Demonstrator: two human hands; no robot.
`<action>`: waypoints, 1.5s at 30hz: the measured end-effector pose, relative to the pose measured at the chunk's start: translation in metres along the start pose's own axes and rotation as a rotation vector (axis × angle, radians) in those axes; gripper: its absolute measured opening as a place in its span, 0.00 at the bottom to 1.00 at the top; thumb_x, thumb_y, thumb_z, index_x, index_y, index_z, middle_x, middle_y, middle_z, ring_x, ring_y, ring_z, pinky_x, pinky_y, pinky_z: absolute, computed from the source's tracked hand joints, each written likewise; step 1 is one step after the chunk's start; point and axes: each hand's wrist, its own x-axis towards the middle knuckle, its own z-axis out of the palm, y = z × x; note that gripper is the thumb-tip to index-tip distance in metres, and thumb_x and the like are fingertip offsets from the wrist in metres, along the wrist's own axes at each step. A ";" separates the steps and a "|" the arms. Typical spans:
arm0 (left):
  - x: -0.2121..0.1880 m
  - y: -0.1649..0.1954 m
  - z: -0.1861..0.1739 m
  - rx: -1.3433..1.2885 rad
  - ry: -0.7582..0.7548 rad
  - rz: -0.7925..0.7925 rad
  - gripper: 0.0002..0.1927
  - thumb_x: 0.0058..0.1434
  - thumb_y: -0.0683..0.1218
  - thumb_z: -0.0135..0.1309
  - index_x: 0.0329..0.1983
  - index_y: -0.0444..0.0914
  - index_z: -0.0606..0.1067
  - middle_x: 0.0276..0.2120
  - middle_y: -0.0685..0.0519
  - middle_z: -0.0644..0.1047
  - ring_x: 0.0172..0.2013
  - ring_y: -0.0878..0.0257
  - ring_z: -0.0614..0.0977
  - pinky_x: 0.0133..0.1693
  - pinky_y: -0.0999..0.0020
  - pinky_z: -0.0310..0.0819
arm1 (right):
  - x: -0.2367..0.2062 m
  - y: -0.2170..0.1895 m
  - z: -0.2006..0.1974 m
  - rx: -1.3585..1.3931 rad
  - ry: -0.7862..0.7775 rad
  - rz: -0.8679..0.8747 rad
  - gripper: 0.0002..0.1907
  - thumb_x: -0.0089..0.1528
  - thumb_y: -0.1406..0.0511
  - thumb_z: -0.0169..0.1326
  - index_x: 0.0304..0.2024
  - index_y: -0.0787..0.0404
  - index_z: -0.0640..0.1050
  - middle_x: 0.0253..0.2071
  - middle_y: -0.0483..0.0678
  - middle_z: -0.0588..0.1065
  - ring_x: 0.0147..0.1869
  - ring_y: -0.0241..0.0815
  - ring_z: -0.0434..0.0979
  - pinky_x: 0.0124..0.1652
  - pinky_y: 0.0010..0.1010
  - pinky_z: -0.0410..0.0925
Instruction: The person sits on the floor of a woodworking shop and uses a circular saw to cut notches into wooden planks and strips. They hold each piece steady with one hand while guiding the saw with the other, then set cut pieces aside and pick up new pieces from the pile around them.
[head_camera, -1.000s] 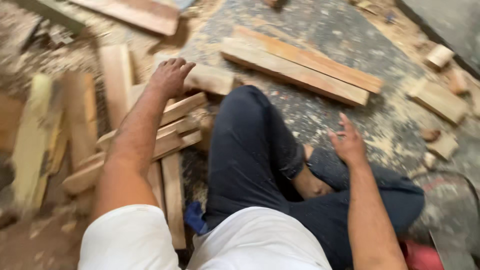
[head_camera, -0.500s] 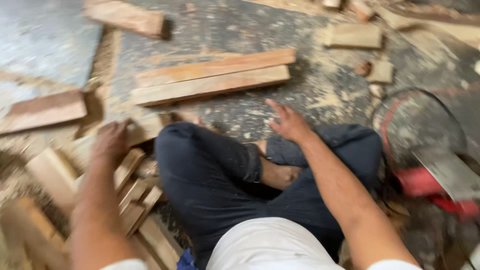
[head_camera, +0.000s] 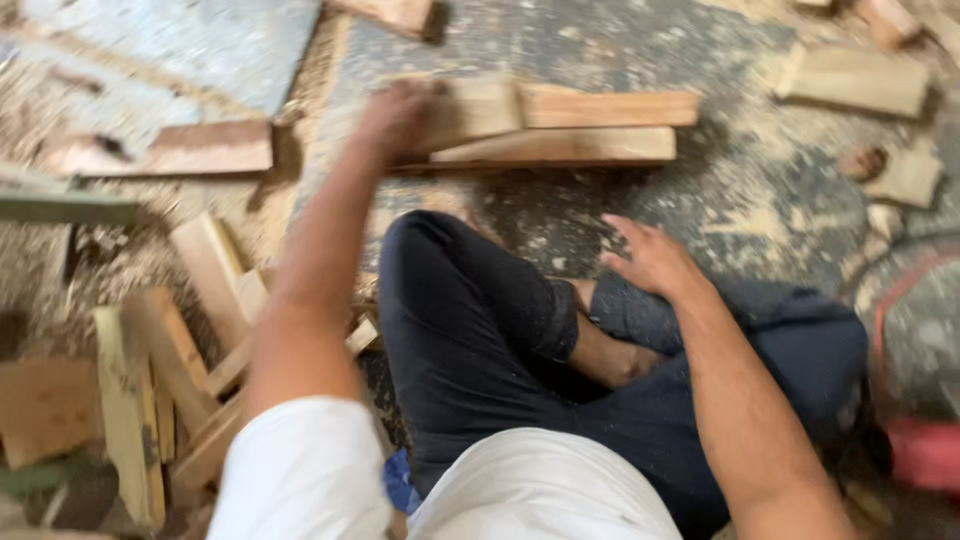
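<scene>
I sit cross-legged on a sawdust-covered floor in dark trousers (head_camera: 470, 330). My left hand (head_camera: 395, 115) is raised forward and grips a short wooden block (head_camera: 475, 110), blurred by motion, above two long planks (head_camera: 590, 130) lying side by side. My right hand (head_camera: 655, 260) hovers open over my right knee, fingers spread, holding nothing. A heap of short wooden offcuts (head_camera: 180, 370) lies to my left, beside my left thigh.
A flat grey board (head_camera: 180, 50) lies at the far left with a reddish plank (head_camera: 190, 150) at its edge. Loose wood blocks (head_camera: 860, 80) are scattered at the far right. A red-bodied power tool (head_camera: 920, 450) with a round guard sits by my right knee.
My left hand left the offcut pile beside my thigh and swung forward holding a wooden block, now over the two planks. My right hand stayed above my knee. The view shifted.
</scene>
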 end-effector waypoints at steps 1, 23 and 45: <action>0.020 0.022 0.005 -0.168 -0.146 -0.020 0.55 0.44 0.57 0.75 0.75 0.48 0.61 0.57 0.41 0.76 0.59 0.43 0.74 0.58 0.48 0.71 | -0.001 0.001 -0.001 0.044 0.056 -0.009 0.37 0.59 0.54 0.61 0.70 0.46 0.67 0.57 0.56 0.77 0.53 0.54 0.81 0.51 0.47 0.73; -0.333 0.091 -0.004 -0.422 0.499 -0.271 0.16 0.66 0.43 0.55 0.57 0.43 0.79 0.51 0.51 0.81 0.57 0.53 0.79 0.61 0.50 0.70 | 0.012 0.003 0.012 0.031 0.033 -0.077 0.38 0.63 0.58 0.64 0.74 0.60 0.71 0.57 0.54 0.79 0.55 0.49 0.81 0.55 0.41 0.72; -0.367 0.125 0.171 -0.774 0.150 -1.154 0.29 0.64 0.48 0.53 0.69 0.40 0.69 0.52 0.38 0.78 0.53 0.42 0.79 0.56 0.50 0.74 | -0.118 0.088 -0.049 0.019 0.542 -0.349 0.14 0.73 0.74 0.55 0.61 0.74 0.73 0.54 0.57 0.79 0.54 0.45 0.80 0.59 0.30 0.73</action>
